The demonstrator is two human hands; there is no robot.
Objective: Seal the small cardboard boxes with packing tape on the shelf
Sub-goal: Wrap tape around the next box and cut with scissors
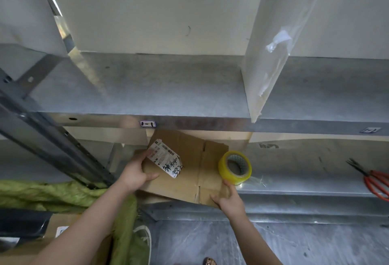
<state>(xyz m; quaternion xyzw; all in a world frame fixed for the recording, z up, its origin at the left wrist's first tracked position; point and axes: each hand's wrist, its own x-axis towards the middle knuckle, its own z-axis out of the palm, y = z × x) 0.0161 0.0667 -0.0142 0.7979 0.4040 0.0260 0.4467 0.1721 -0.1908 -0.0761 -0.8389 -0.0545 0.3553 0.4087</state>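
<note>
Two arms in view, both coming in off the bottom edge. Left forearm [90,218] at 7 o'clock, right forearm [260,240] at 5 o'clock: each bare from the frame edge to the wrist, skin smooth and unmarked. Left hand [136,172] and right hand [230,199] bare as well; nails too small to read. At 6 o'clock, cut by the bottom edge, a small brown patterned tip [209,261], perhaps footwear, cannot tell. Left of it, toward 7 o'clock, a shoe [144,239] with a pale sole and green upper; whether the person wears it cannot be told.
</note>
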